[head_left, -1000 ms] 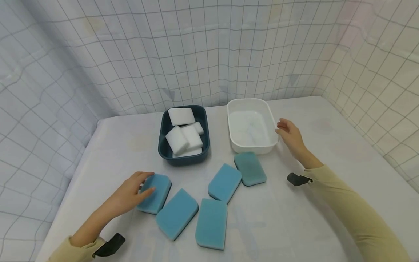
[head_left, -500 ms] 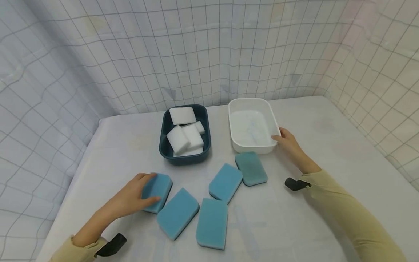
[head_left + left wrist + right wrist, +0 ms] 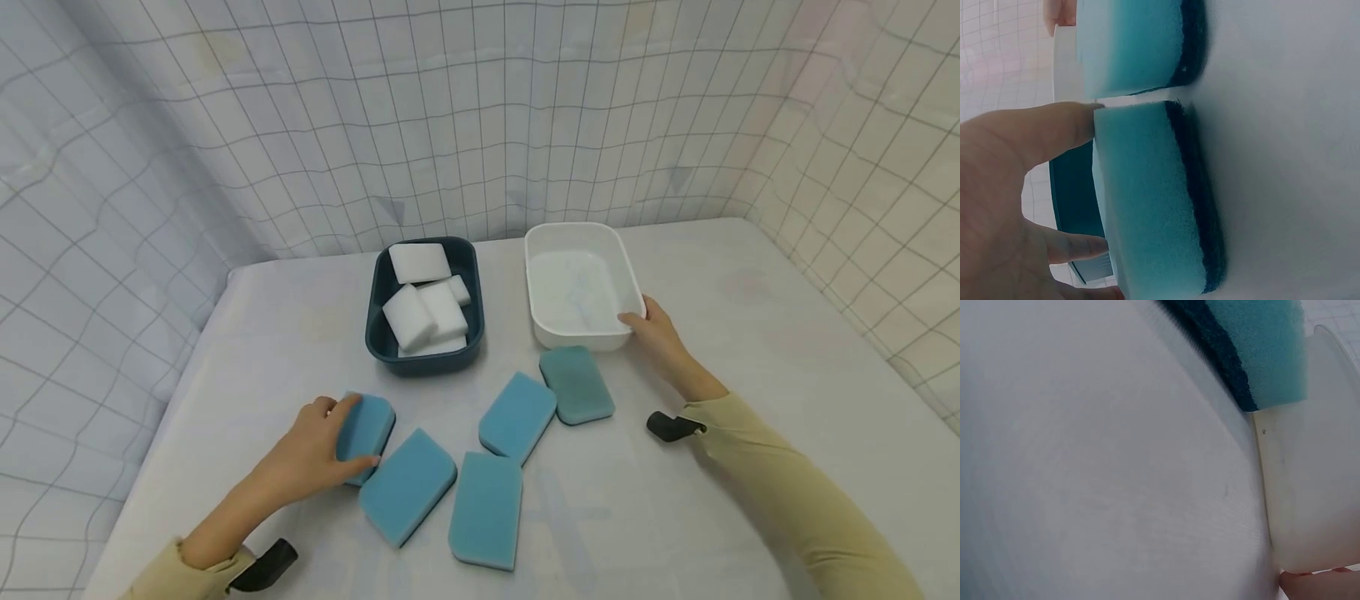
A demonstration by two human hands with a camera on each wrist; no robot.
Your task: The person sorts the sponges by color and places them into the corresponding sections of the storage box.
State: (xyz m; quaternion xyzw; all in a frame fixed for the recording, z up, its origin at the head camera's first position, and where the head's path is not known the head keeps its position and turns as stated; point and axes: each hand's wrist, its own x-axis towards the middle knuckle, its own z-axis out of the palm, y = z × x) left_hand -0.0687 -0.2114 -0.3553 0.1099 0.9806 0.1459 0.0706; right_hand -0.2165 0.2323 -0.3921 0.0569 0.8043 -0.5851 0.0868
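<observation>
In the head view, my left hand (image 3: 315,450) is over the leftmost blue sponge (image 3: 367,429), thumb and fingers spread. The left wrist view has the thumb (image 3: 1054,131) at the sponge's upper edge and fingertips at its top face. That sponge (image 3: 1147,200) lies flat, dark scouring layer down. My right hand (image 3: 663,350) grips the near right corner of a white plastic bin (image 3: 581,340), thumb over the rim, other fingers outside and mostly hidden. The bin holds nothing. Beside the left sponge lies another blue sponge (image 3: 408,487).
More blue sponges lie mid-table: one in front (image 3: 486,510), one behind it (image 3: 517,418), and a greener sponge (image 3: 576,385) against the white bin. A dark blue bin (image 3: 427,364) holds several white sponges (image 3: 420,263). A grid-patterned curtain (image 3: 480,125) borders the table.
My right hand has closed on the white bin's corner, after standing just beside it. My left hand has shifted slightly right over the leftmost sponge. The sponges and bins stay in place.
</observation>
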